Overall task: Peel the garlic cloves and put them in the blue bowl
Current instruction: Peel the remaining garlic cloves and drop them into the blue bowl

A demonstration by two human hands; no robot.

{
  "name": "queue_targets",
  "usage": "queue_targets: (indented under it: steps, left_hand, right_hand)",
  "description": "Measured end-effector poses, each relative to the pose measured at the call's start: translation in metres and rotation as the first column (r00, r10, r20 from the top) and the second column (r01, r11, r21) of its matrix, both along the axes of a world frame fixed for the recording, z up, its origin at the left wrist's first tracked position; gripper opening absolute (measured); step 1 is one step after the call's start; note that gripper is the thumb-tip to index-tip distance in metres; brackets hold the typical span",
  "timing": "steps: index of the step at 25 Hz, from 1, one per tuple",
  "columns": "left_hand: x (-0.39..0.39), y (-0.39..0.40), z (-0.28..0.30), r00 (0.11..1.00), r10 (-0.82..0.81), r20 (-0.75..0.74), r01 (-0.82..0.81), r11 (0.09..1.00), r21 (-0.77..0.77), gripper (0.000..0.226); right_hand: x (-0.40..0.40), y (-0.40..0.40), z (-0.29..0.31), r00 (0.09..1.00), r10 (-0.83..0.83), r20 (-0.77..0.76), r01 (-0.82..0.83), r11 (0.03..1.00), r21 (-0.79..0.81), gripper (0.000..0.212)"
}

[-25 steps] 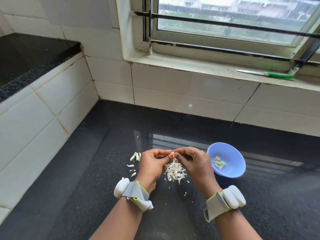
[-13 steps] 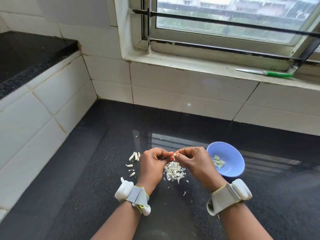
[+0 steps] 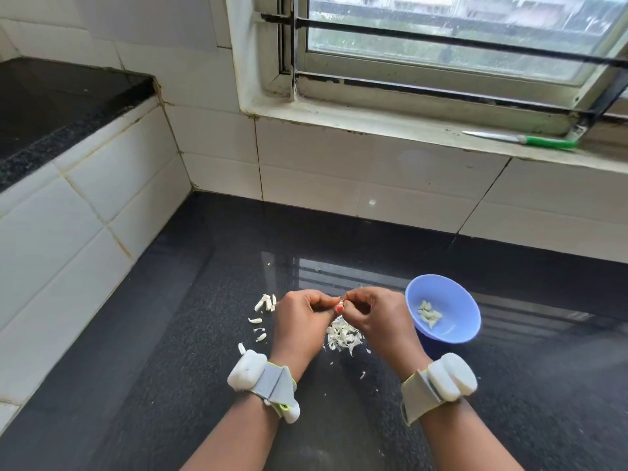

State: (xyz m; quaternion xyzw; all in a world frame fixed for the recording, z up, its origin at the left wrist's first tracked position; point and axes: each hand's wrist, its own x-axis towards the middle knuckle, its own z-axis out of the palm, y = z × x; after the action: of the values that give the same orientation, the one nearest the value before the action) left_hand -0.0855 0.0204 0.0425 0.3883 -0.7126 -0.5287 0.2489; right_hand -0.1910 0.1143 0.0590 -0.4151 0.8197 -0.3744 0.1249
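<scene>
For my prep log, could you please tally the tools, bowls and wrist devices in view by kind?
Blue bowl: 1
Green-handled knife on the windowsill: 1
White wrist devices, left and right: 2
Total: 4

The garlic clove is mostly hidden between the fingertips of both hands. The peel pile is partly covered by the right hand.
</scene>
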Motion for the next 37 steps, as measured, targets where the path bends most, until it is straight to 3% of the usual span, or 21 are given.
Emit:
queue_targets:
  steps: [1,3,5,7,10,14,16,19,22,25,27,29,32,34,35,37]
  left_hand:
    - [0.000,0.001,0.002,1.000,0.003,-0.003,-0.003,0.998,0.057,0.010]
    - [0.002,0.002,0.002,0.998,0.030,-0.048,-0.023,0.989,0.147,0.014]
    - [0.002,0.003,0.002,0.998,0.036,-0.058,-0.029,0.992,0.121,0.016]
    - [0.002,0.004,0.004,0.998,0.023,-0.065,-0.019,0.998,0.067,0.014]
    - [0.000,0.005,0.009,0.996,0.005,-0.088,0.003,0.996,0.086,0.012]
    - [-0.002,0.011,0.015,0.959,0.084,-0.271,0.055,0.882,0.468,0.013]
    - [-0.001,0.009,0.014,0.952,0.102,-0.289,0.060,0.862,0.504,0.010]
    - [0.001,0.005,0.009,0.960,0.106,-0.259,0.012,0.909,0.417,0.011]
    - [0.001,0.000,0.006,0.987,0.027,-0.158,0.006,0.979,0.204,0.016]
    - [0.001,0.001,0.005,0.999,-0.016,-0.046,0.017,1.000,0.024,0.011]
    - [0.001,0.001,0.006,1.000,-0.015,-0.027,0.015,1.000,0.006,0.010]
    - [0.000,0.001,0.009,0.995,-0.023,-0.093,0.033,0.994,0.106,0.013]
    - [-0.001,0.005,0.012,0.980,-0.002,-0.198,0.056,0.962,0.266,0.013]
    - [-0.001,0.006,0.008,0.972,0.018,-0.236,0.059,0.946,0.319,0.011]
    - [-0.001,0.006,0.006,0.971,0.023,-0.239,0.051,0.954,0.297,0.010]
    - [0.000,0.002,-0.002,0.987,-0.005,-0.162,0.014,0.999,0.051,0.010]
  right_hand:
    - [-0.002,0.001,-0.001,1.000,-0.002,0.026,0.002,1.000,-0.003,0.010]
    - [-0.005,0.001,-0.003,0.968,-0.014,0.251,0.017,1.000,-0.011,0.007]
    - [-0.005,0.002,-0.006,0.845,-0.009,0.534,0.052,0.996,-0.065,0.006]
    - [-0.004,0.003,-0.006,0.766,0.014,0.642,0.074,0.991,-0.109,0.007]
    - [-0.006,0.005,-0.006,0.803,0.051,0.593,0.035,0.990,-0.133,0.012]
    - [-0.004,0.004,-0.005,0.815,0.082,0.573,0.021,0.985,-0.171,0.013]
    - [-0.002,0.004,-0.005,0.800,0.062,0.597,0.060,0.981,-0.182,0.011]
    - [0.000,0.005,-0.005,0.789,0.055,0.612,0.075,0.980,-0.186,0.009]
    - [-0.001,0.005,-0.001,0.846,0.017,0.533,0.062,0.990,-0.130,0.008]
    - [-0.003,0.003,0.006,0.988,0.032,0.151,-0.033,0.999,0.007,0.009]
    - [-0.002,0.000,0.012,0.996,0.079,-0.032,-0.077,0.995,0.068,0.008]
    - [-0.003,0.001,0.012,0.997,0.078,0.004,-0.078,0.996,0.046,0.013]
    - [-0.005,0.006,0.010,0.966,0.033,0.255,-0.028,0.999,-0.026,0.017]
    - [-0.003,0.006,0.010,0.947,0.012,0.322,-0.003,1.000,-0.030,0.016]
    - [-0.001,0.004,0.010,0.953,-0.009,0.304,0.015,1.000,-0.016,0.017]
    - [0.001,0.001,0.011,0.971,-0.068,0.227,0.065,0.998,0.021,0.020]
